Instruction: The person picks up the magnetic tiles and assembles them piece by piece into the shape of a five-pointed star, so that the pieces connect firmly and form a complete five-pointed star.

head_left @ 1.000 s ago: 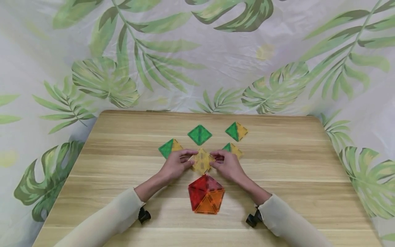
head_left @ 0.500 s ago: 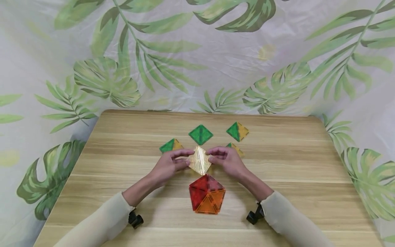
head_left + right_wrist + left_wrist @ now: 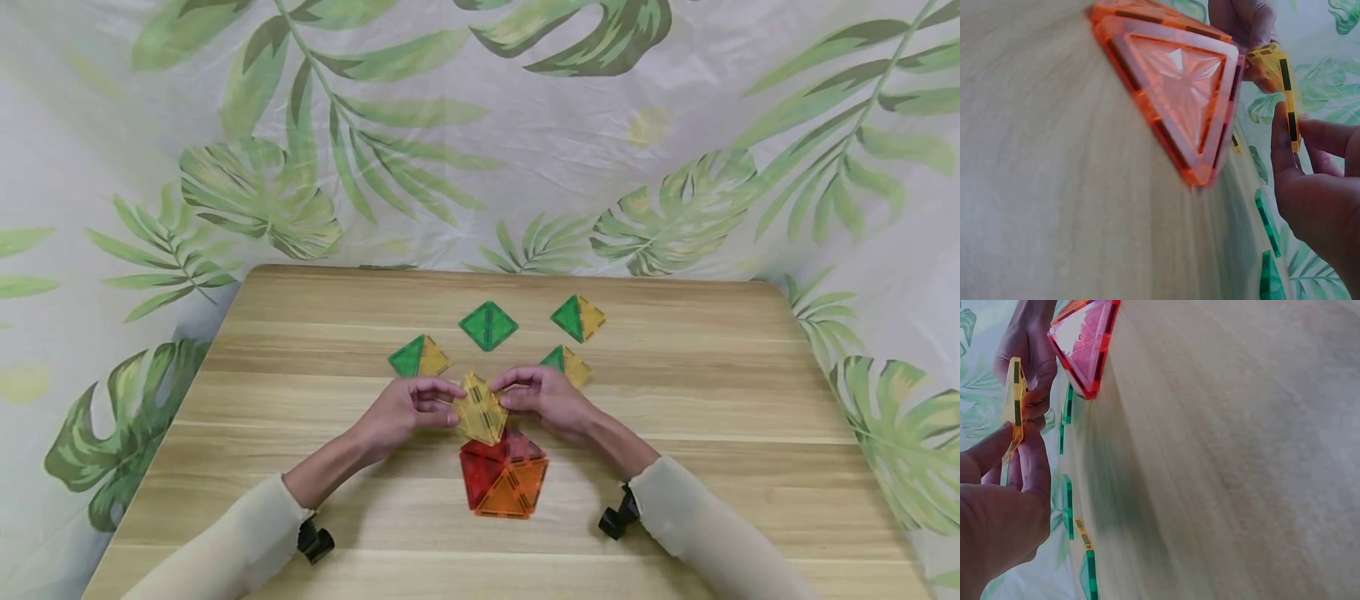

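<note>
A pair of yellow see-through triangular magnetic tiles (image 3: 480, 408), joined along one edge and slightly folded, is held above the table between both hands. My left hand (image 3: 393, 417) pinches its left side between thumb and fingers, as the left wrist view shows. On the opposite side my right hand (image 3: 555, 404) pinches it likewise; in the right wrist view, thumb and finger sit on either face of the yellow tile (image 3: 1291, 106). Just below, a low five-sided pyramid of red and orange triangular magnetic tiles (image 3: 504, 492) stands on the table, its far edge partly hidden by the yellow pair.
Farther back on the wooden table (image 3: 315, 333) lie a green tile pair (image 3: 488, 326) and several green-and-yellow pairs: one at left (image 3: 418, 356), one at far right (image 3: 577, 317), and one behind the right hand (image 3: 567, 365). A leaf-print cloth (image 3: 420, 167) hangs behind.
The yellow pair has tilted and folded, then shifted slightly left and toward the pyramid. Both hands keep their pinch, and the left forearm has swung a little outward. The other tiles stay put.
</note>
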Action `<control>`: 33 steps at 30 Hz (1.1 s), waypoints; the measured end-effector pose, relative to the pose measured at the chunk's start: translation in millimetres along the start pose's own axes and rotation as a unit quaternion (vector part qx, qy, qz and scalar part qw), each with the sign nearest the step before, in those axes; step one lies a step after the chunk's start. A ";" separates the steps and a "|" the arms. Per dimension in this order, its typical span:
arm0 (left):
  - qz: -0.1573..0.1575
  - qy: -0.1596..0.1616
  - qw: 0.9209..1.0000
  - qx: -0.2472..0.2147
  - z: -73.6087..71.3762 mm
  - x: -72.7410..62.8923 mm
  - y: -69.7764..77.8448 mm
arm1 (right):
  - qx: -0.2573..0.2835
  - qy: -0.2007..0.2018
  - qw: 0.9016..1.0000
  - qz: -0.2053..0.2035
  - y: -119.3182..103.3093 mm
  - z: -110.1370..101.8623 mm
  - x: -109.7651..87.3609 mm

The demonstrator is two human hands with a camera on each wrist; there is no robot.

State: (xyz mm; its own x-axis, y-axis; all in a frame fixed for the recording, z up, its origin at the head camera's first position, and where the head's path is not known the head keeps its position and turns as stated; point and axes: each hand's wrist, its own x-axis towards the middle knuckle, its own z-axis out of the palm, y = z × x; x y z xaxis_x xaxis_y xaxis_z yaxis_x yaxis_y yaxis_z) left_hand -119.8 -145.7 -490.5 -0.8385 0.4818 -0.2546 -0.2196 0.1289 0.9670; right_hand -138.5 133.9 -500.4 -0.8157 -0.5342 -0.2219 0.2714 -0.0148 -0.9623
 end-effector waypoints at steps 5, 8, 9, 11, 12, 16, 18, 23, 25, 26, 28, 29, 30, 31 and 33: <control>-0.005 -0.011 1.000 -0.007 1.8 -0.3 -5.3 | 0.003 -0.019 1.000 0.003 4.1 0.3 1.9; -0.006 -0.011 1.000 -0.016 2.5 -0.1 -8.1 | 0.002 -0.029 1.000 0.001 5.9 -0.2 3.0; -0.006 -0.011 1.000 -0.019 2.8 0.1 -9.1 | -0.002 -0.031 1.000 0.000 6.4 -0.4 3.3; -0.005 -0.011 1.000 -0.024 3.5 0.2 -10.2 | -0.014 -0.033 0.999 -0.007 7.4 -0.4 3.9; -0.005 -0.012 1.000 -0.026 4.0 0.4 -10.5 | -0.022 -0.033 0.999 -0.011 8.0 -0.4 4.1; -0.002 -0.014 0.999 -0.033 5.7 1.3 -11.6 | -0.071 -0.028 0.997 -0.027 9.3 0.4 5.0; -0.002 -0.015 0.999 -0.037 6.2 1.6 -12.3 | -0.096 -0.026 0.995 -0.029 9.5 1.1 5.2; -0.006 -0.021 0.999 -0.036 7.3 1.9 -14.9 | -0.142 -0.027 0.989 -0.031 11.2 1.7 5.6; -0.006 -0.022 0.999 -0.024 7.5 1.6 -16.2 | -0.159 -0.027 0.986 -0.035 12.8 2.2 5.9; -0.003 -0.022 1.000 -0.016 7.6 1.7 -17.2 | -0.170 -0.027 0.984 -0.039 13.8 2.6 6.2; 0.000 -0.020 1.000 0.000 8.0 1.6 -18.9 | -0.191 -0.027 0.980 -0.047 15.6 4.1 6.7; 0.004 -0.018 1.000 0.009 8.2 1.9 -19.9 | -0.202 -0.027 0.978 -0.052 16.6 4.9 6.8; 0.007 -0.017 1.000 0.018 8.5 1.9 -20.8 | -0.211 -0.028 0.975 -0.057 16.7 5.9 6.5; 0.012 -0.017 0.999 0.028 8.9 1.9 -21.6 | -0.221 -0.027 0.973 -0.064 17.0 6.8 6.1; 0.021 -0.016 0.998 0.049 9.9 1.6 -22.7 | -0.238 -0.026 0.968 -0.077 17.0 8.8 4.8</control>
State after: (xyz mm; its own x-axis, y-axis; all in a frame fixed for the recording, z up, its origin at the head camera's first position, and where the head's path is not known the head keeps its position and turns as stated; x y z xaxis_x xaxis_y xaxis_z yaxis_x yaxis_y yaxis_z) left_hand -111.3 -139.3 -512.9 -0.8295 0.5151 -0.2159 -0.1340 0.1917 0.9723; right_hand -133.4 123.7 -516.4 -0.7975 -0.5987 -0.0739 -0.1274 0.2869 -0.9495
